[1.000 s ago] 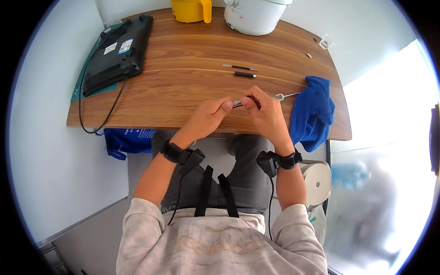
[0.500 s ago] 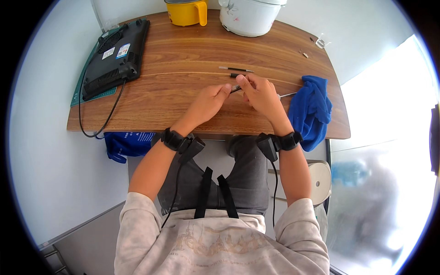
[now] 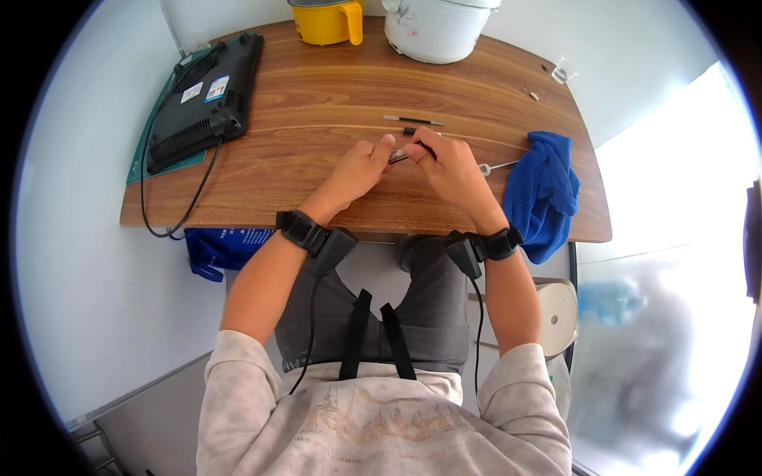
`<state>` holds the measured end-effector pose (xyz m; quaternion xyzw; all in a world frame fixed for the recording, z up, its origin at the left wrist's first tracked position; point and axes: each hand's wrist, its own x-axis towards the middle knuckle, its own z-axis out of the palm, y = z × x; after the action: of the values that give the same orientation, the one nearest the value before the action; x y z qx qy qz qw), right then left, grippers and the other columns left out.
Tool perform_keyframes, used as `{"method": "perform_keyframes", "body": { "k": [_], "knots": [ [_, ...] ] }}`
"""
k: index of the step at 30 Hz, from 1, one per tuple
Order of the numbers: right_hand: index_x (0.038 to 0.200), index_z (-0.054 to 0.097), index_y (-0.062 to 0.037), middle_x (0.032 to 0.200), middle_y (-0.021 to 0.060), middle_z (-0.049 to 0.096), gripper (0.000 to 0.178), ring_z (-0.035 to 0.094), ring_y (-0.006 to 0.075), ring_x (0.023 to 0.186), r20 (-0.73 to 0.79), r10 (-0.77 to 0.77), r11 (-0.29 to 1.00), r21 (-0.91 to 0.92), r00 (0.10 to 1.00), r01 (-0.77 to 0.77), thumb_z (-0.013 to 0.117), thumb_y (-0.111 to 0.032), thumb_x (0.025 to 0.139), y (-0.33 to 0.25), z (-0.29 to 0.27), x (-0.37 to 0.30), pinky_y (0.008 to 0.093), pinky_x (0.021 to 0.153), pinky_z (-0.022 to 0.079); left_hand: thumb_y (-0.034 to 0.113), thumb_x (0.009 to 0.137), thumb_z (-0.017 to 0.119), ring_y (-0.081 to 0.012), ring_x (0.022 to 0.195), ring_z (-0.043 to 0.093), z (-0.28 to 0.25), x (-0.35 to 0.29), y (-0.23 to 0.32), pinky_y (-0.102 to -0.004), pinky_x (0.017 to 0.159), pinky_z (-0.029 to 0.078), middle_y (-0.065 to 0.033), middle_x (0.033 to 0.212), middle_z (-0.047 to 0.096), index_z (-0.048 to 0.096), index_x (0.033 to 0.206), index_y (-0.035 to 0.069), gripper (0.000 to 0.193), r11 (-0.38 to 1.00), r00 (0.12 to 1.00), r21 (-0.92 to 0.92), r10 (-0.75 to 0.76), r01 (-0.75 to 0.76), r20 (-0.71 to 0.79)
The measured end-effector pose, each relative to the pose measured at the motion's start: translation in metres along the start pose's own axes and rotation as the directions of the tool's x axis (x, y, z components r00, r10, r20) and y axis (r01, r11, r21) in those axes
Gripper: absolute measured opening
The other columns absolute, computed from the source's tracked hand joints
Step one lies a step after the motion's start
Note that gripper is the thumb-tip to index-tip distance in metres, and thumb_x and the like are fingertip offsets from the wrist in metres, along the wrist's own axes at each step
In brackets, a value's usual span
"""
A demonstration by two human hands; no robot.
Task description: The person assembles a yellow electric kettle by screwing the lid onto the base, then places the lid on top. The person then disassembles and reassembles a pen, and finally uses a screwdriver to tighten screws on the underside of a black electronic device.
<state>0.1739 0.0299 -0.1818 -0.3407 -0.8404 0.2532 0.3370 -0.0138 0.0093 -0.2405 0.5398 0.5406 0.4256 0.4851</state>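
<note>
Over the front half of the wooden table (image 3: 317,103), both hands meet on a small slim pen barrel (image 3: 398,156), part clear and part dark. My left hand (image 3: 361,170) is closed round its left end. Thumb and fingers of my right hand (image 3: 448,163) pinch the dark end, which the fingers partly hide. Just beyond the hands lies a short black pen part (image 3: 409,131), partly covered by the right hand. Farther back is a thin pen refill (image 3: 414,120), dark with a pale end. Beside the right wrist, a white-headed tool (image 3: 485,169) with a thin metal rod points toward a blue cloth (image 3: 542,186).
A black appliance (image 3: 202,103) lies on a green cutting mat (image 3: 190,161) at left, its cable (image 3: 208,170) hanging over the front edge. A yellow pot (image 3: 324,25) and a white floral pot (image 3: 436,36) stand at the back. Small scraps (image 3: 533,96) lie far right.
My left hand has turned slightly upward, thumb raised, and a bit more of the clear barrel shows between the hands. The right fingers have shifted on the dark end.
</note>
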Motion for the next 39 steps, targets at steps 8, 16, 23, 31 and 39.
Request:
{"method": "perform_keyframes", "body": {
  "k": [8, 16, 23, 31, 39],
  "knots": [
    [0.089, 0.059, -0.0002, 0.079, 0.0202, 0.066, 0.011, 0.061, 0.0419, 0.073, -0.099, -0.088, 0.996, -0.034, 0.991, 0.085, 0.064, -0.009, 0.092, 0.003, 0.014, 0.005, 0.0436, 0.062, 0.047, 0.046, 0.103, 0.047, -0.0071, 0.055, 0.036, -0.001, -0.006, 0.009, -0.0259, 0.049, 0.028, 0.0028, 0.062, 0.041, 0.055, 0.072, 0.003, 0.053, 0.984, 0.999, -0.175, 0.017, -0.024, -0.041],
    [0.099, 0.066, -0.0001, 0.067, 0.0074, 0.065, 0.018, 0.059, 0.0158, 0.057, -0.189, 0.377, 0.882, 0.373, 0.907, -0.289, 0.062, -0.018, 0.098, 0.017, 0.028, -0.009, 0.0288, 0.055, 0.046, 0.045, 0.105, 0.047, -0.0043, 0.059, 0.040, -0.010, -0.009, 0.004, -0.0216, 0.052, 0.033, 0.0046, 0.069, 0.044, 0.061, 0.096, 0.005, 0.043, 0.931, 0.994, -0.364, 0.011, 0.027, 0.104],
    [0.100, 0.068, 0.0013, 0.067, 0.0056, 0.065, 0.028, 0.061, 0.0098, 0.057, -0.015, 0.514, 0.781, 0.423, 0.858, -0.460, 0.059, -0.025, 0.101, 0.005, 0.037, -0.012, 0.0247, 0.050, 0.047, 0.028, 0.100, 0.063, -0.0057, 0.085, 0.055, -0.023, -0.017, 0.011, -0.0211, 0.073, 0.048, 0.0037, 0.091, 0.057, 0.061, 0.128, 0.002, 0.038, 0.908, 0.991, -0.416, 0.098, -0.050, 0.096],
    [0.104, 0.067, 0.0003, 0.066, 0.0099, 0.067, 0.027, 0.065, 0.0212, 0.057, 0.210, 0.358, 0.870, 0.279, 0.910, -0.407, 0.059, -0.025, 0.099, -0.017, 0.044, -0.004, 0.0324, 0.057, 0.052, 0.025, 0.100, 0.063, -0.0058, 0.086, 0.056, -0.042, -0.028, 0.026, -0.0204, 0.075, 0.046, 0.0028, 0.098, 0.062, 0.064, 0.125, 0.006, 0.031, 0.926, 0.984, -0.333, 0.175, -0.176, -0.034],
    [0.112, 0.066, -0.0066, 0.099, 0.0155, 0.068, 0.025, 0.066, 0.0390, 0.090, -0.071, 0.121, 0.922, -0.361, 0.990, -0.139, 0.064, -0.016, 0.089, 0.005, 0.015, 0.021, 0.0463, 0.078, 0.053, 0.027, 0.103, 0.058, -0.0092, 0.087, 0.054, -0.052, -0.039, 0.030, -0.0247, 0.078, 0.046, 0.0011, 0.096, 0.061, 0.062, 0.113, 0.006, 0.024, 0.880, 0.896, 0.212, 0.442, -0.424, -0.044]
  ]
}}
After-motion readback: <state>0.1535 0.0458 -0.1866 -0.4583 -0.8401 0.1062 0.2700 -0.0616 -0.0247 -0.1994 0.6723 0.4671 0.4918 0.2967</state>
